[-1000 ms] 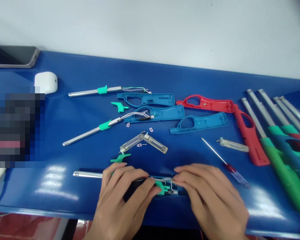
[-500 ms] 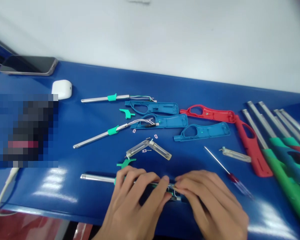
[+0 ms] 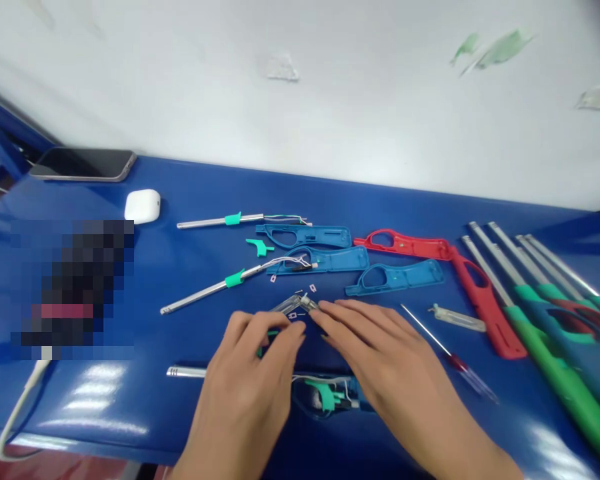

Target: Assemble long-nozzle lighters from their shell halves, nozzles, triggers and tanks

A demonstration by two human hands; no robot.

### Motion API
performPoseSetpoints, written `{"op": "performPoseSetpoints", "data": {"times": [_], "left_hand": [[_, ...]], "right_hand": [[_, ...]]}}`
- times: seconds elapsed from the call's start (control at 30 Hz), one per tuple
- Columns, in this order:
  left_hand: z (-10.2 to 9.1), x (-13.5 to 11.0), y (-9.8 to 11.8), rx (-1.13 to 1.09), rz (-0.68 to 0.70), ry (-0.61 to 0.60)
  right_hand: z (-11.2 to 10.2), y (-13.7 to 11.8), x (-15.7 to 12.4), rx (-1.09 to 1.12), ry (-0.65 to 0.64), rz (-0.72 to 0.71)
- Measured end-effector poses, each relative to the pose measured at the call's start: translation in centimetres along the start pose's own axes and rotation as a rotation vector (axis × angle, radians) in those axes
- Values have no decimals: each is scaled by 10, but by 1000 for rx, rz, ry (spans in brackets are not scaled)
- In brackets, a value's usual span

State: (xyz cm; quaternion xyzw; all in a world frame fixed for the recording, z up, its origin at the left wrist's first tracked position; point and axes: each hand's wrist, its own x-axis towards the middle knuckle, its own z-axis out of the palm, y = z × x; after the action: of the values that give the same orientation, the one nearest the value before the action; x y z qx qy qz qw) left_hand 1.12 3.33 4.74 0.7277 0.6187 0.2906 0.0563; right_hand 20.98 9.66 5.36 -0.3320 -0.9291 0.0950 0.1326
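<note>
My left hand (image 3: 253, 373) is loosely curled above the front lighter, thumb and fingers apart, with nothing seen in them. My right hand (image 3: 385, 353) reaches to a clear fuel tank (image 3: 307, 303), its fingers closed around it and covering most of it. Beside it lies another clear tank (image 3: 286, 305), partly behind the left fingers. Below the hands, a blue lighter shell half (image 3: 307, 405) holds a green trigger (image 3: 324, 395) and a white wire (image 3: 325, 379); its metal tube (image 3: 186, 372) sticks out left. A loose green trigger (image 3: 266, 341) shows past the left fingers.
Behind are two metal tubes with wires (image 3: 205, 295), blue shell halves (image 3: 400, 277) and a red shell half (image 3: 415, 247). At right are a screwdriver (image 3: 455, 360), another tank (image 3: 460, 319) and several whole lighters (image 3: 555, 360). A phone (image 3: 85, 164) and white case (image 3: 143, 206) are left.
Both hands have left the front lighter and moved up toward the clear tanks. My right hand now covers one tank. The shell and its trigger have come into sight; the view has tilted up.
</note>
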Motion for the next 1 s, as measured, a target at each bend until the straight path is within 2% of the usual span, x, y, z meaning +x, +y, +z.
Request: {"op": "performPoseSetpoints", "data": {"times": [0.1,0.27,0.47,0.6,0.77,1.0], "left_hand": [[2,8,-7,48,-20,-42],[8,12,-7,128,-70,-174],[7,12,-5,179,-47,-205],[2,11,-7,170,-63,-193],[0,11,-12,151,-102,-129],[0,14,-10,158,-99,-202]], "right_hand": [[1,-1,-2,1,46,34],[3,2,-20,5,-28,152],[1,2,-27,99,-9,223],[-2,2,-31,209,181,310],[-4,-2,-38,234,418,365],[6,-9,-42,334,492,462]]}}
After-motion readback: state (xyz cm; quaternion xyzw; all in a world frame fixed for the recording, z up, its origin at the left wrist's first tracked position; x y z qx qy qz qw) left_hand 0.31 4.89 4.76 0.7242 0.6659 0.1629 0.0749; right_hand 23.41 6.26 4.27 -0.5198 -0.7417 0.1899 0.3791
